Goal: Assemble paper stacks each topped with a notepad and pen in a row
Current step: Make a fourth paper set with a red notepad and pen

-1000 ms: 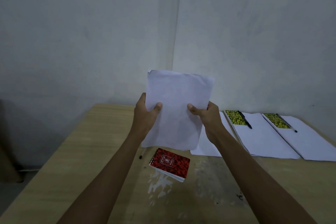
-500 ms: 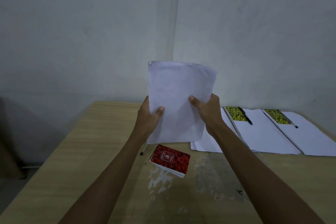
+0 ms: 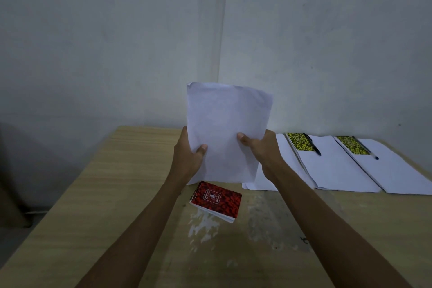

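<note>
— Two hands held one sheaf of white paper [image 3: 228, 133] upright above the table, didn't they?

— Yes. The left hand [image 3: 189, 156] gripped its left edge, thumb curled over the front; the right hand [image 3: 261, 149] gripped the right edge the same way. The sheets looked thin and matte, rectangular, with slightly crumpled top corners.

— And beneath it?

— A red spiral notepad [image 3: 216, 201] with a mottled black pattern lay flat on the wooden table [image 3: 93, 194], just under the sheaf's lower edge, its wire binding toward the upper left.

— What about the row?

— To the right, a plain paper stack [image 3: 264, 180] lay partly hidden behind the right wrist. Beside it sat a second stack [image 3: 336, 170] bearing a yellow-and-black speckled notepad [image 3: 300, 141] and a dark pen [image 3: 312, 144] along that notepad's right side. Farther right, a third stack [image 3: 402, 170] carried another yellow speckled notepad [image 3: 351, 145] and a pen [image 3: 365, 147].

— The table surface?

— Pale wood grain, with worn, whitish blotches near the red notepad. Plain grey walls [image 3: 117, 42] met in a corner behind.
</note>
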